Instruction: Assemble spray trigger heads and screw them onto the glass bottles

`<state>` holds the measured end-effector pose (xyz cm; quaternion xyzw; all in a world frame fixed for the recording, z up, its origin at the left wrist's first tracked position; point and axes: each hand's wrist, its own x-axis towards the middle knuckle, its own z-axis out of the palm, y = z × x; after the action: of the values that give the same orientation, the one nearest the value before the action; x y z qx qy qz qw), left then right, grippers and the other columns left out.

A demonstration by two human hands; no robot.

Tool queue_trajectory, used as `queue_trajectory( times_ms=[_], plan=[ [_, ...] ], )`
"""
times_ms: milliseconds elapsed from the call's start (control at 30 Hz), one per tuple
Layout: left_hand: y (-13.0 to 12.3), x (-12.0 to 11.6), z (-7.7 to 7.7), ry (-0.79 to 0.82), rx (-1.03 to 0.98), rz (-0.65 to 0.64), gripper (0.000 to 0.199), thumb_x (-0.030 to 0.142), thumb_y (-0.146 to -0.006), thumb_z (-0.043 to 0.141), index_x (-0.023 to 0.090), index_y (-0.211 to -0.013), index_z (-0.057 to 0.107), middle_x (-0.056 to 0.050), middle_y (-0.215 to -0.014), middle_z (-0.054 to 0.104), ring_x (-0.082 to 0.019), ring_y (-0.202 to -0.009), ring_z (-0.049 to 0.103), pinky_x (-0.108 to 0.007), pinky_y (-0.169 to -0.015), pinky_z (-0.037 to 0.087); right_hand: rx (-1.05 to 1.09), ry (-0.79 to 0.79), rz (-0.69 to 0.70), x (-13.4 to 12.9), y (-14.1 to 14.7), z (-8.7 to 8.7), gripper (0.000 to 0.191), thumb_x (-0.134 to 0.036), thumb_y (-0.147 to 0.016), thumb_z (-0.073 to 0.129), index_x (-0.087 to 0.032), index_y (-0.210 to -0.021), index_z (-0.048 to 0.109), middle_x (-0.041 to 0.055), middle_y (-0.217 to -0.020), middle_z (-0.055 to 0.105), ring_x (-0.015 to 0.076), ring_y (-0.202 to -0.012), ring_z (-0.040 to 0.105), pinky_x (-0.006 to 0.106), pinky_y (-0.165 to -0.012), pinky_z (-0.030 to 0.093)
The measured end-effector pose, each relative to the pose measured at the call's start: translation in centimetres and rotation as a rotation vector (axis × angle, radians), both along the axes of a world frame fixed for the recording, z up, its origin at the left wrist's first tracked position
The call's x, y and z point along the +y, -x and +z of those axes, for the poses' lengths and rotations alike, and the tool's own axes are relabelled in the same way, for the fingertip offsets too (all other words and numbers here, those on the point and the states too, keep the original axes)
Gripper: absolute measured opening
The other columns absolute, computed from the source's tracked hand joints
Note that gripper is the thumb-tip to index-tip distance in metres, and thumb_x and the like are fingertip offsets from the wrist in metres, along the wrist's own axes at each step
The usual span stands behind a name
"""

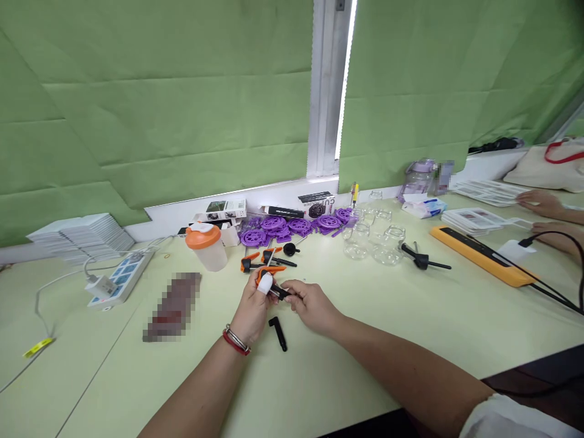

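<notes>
Work area: pale green table (pixel 319 389). Its near edge slants across the lower right, and the right forearm passes over it. Open surface lies between the right hand (pixel 314 307) and the orange power bar (pixel 483 255), and also nearer the person, between the forearms. To the left, a bare strip separates the left hand (pixel 250 310) from a pixelated item (pixel 173 307). Beyond the hands, room is tighter: two orange-and-black clamps (pixel 262 260) lie just past the fingers, with purple wheels (pixel 298 226) behind them. The orange-lidded cup (pixel 207 246) stands left of these; clear jars (pixel 387 246) and a black fitting (pixel 422 261) sit to the right.

Grip: left hand closed around an orange-and-black piece (pixel 264 277), white-covered digit against it. Right thumb and fingers pinched together on a black stem (pixel 280 292); whether it is joined to the piece, cannot tell. Loose black part (pixel 279 334) lies just below the hands, untouched.
</notes>
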<state>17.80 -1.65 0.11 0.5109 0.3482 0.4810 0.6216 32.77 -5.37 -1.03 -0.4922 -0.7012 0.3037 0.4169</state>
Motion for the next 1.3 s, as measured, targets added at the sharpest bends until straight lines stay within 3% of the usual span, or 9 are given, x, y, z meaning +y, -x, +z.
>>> queue_trajectory(
  times_ms=[133,233,400,633,767,900,1033,1133,1300],
  plan=[
    [0.0,0.0,0.0,-0.03,0.045,0.05,0.031,0.042,-0.085,0.051,0.02,-0.106,0.052,-0.001,-0.087,0.057,-0.011,-0.067,0.053,-0.025,-0.06,0.043,0.016,-0.044,0.073,-0.2,0.0,0.1,0.037,-0.014,-0.085,0.042,-0.023,-0.116,0.061,0.0015,-0.084,0.064,0.0107,-0.061,0.052,0.026,-0.066,0.043],
    [0.2,-0.1,0.2,-0.114,0.19,0.166,0.036,0.041,-0.087,0.047,0.022,-0.117,0.051,-0.005,-0.104,0.06,-0.018,-0.091,0.057,-0.029,-0.076,0.045,0.078,-0.002,0.075,-0.2,0.3,-0.5,0.037,-0.017,-0.086,0.042,-0.022,-0.118,0.06,0.0012,-0.077,0.061,0.0106,-0.06,0.051,0.026,-0.063,0.044],
    [0.2,-0.4,0.4,-0.313,0.336,0.264,0.036,0.038,-0.091,0.041,0.023,-0.123,0.045,-0.008,-0.132,0.047,-0.022,-0.123,0.043,-0.037,-0.099,0.037,0.334,0.153,0.094,-0.2,1.3,-1.7,0.033,-0.02,-0.085,0.047,-0.02,-0.115,0.06,0.0,-0.074,0.057,0.0093,-0.057,0.053,0.025,-0.057,0.046],
    [0.1,-0.4,0.1,-0.548,0.283,0.194,0.04,0.031,-0.09,0.044,0.023,-0.126,0.028,-0.013,-0.145,0.028,-0.022,-0.134,0.031,-0.045,-0.107,0.028,0.697,0.295,0.13,-0.4,1.5,-0.5,0.038,-0.033,-0.078,0.063,-0.015,-0.111,0.057,0.0,-0.071,0.059,0.0093,-0.052,0.054,0.025,-0.047,0.045],
    [0.8,-0.3,0.7,-0.659,0.448,0.092,0.058,0.029,-0.083,0.055,0.024,-0.134,0.027,-0.013,-0.144,0.028,-0.026,-0.134,0.028,-0.046,-0.108,0.025,0.833,0.307,0.177,-0.5,0.9,0.5,0.038,-0.038,-0.077,0.064,-0.014,-0.106,0.059,-0.0011,-0.066,0.06,0.0082,-0.049,0.053,0.023,-0.045,0.043],
    [1.3,-0.2,0.9,-0.757,0.665,0.12,0.082,0.033,-0.069,0.071,0.026,-0.136,0.024,-0.013,-0.138,0.035,-0.033,-0.129,0.031,-0.053,-0.106,0.025,0.893,0.372,0.192,-0.5,0.6,0.5,0.037,-0.037,-0.075,0.068,-0.015,-0.103,0.06,-0.005,-0.055,0.055,0.0081,-0.045,0.052,0.022,-0.043,0.043],
    [1.3,0.0,0.9,-0.828,0.673,0.12,0.085,0.035,-0.065,0.074,0.025,-0.134,0.026,-0.014,-0.133,0.036,-0.033,-0.126,0.035,-0.051,-0.103,0.03,0.931,0.446,0.212,-0.5,0.6,0.4,0.039,-0.038,-0.073,0.07,-0.014,-0.102,0.06,-0.0059,-0.052,0.054,0.009,-0.043,0.052,0.022,-0.041,0.042],
    [1.0,-0.1,1.1,-0.867,0.664,0.128,0.088,0.036,-0.061,0.076,0.024,-0.133,0.027,-0.014,-0.136,0.032,-0.033,-0.13,0.03,-0.05,-0.105,0.029,0.963,0.485,0.237,-0.5,0.6,0.4,0.038,-0.038,-0.072,0.071,-0.015,-0.1,0.06,-0.0044,-0.056,0.057,0.0092,-0.044,0.052,0.022,-0.041,0.041],
    [0.8,-0.7,1.4,-0.838,0.772,0.069,0.113,0.043,-0.047,0.08,0.022,-0.14,0.019,-0.017,-0.138,0.031,-0.039,-0.129,0.028,-0.057,-0.102,0.028,0.971,0.517,0.296,-0.7,0.2,0.4,0.035,-0.038,-0.073,0.071,-0.013,-0.096,0.062,0.0016,-0.067,0.064,0.0094,-0.053,0.055,0.022,-0.05,0.042]
  ],
)
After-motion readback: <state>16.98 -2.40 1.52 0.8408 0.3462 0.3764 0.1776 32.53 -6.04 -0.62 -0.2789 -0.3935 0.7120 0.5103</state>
